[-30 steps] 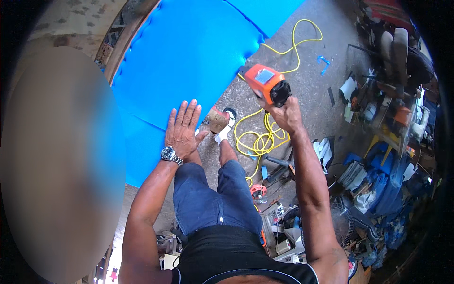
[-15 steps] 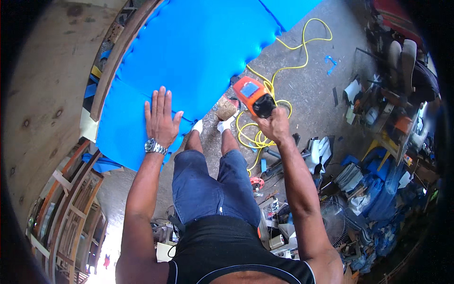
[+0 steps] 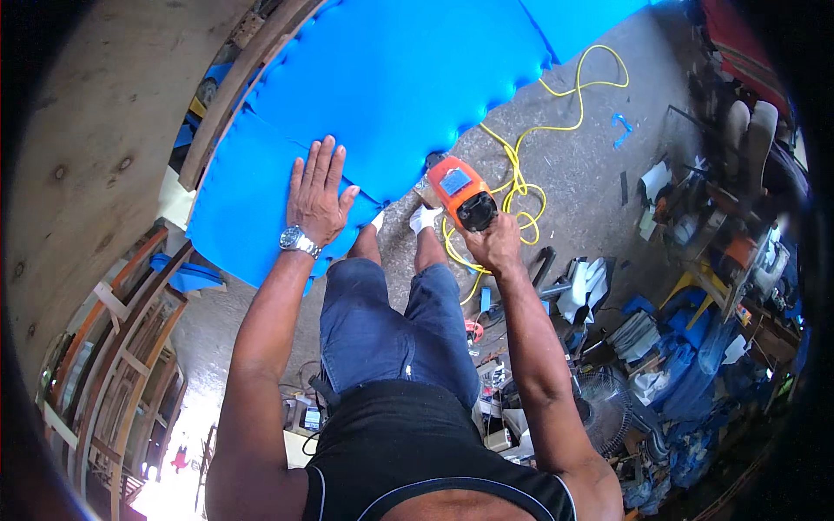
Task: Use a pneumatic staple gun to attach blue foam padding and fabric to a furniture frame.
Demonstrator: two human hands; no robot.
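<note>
A sheet of bright blue material (image 3: 373,78) stretches across the upper middle, with dimples and puckers along its edge. My left hand (image 3: 317,195), a metal watch on its wrist, lies flat on the sheet near its lower corner, fingers extended. In my right hand (image 3: 493,243) is an orange and black staple gun (image 3: 460,187), gripped at its rear end. The gun's nose meets the sheet's right edge, or comes very close to it; the exact contact is too small to tell. My right fingers are partly hidden behind the tool.
A yellow cord (image 3: 516,165) loops over the concrete floor beyond the gun. Wooden frames (image 3: 130,356) stand at the left, below a large plywood panel (image 3: 95,139). At the right lie heaped scraps (image 3: 678,347) and a fan (image 3: 601,404). A wooden rail (image 3: 234,95) borders the sheet's left side.
My view has shifted slightly, so the sheet and floor appear farther right. The staple gun stays at the sheet's edge, my left hand flat on the sheet.
</note>
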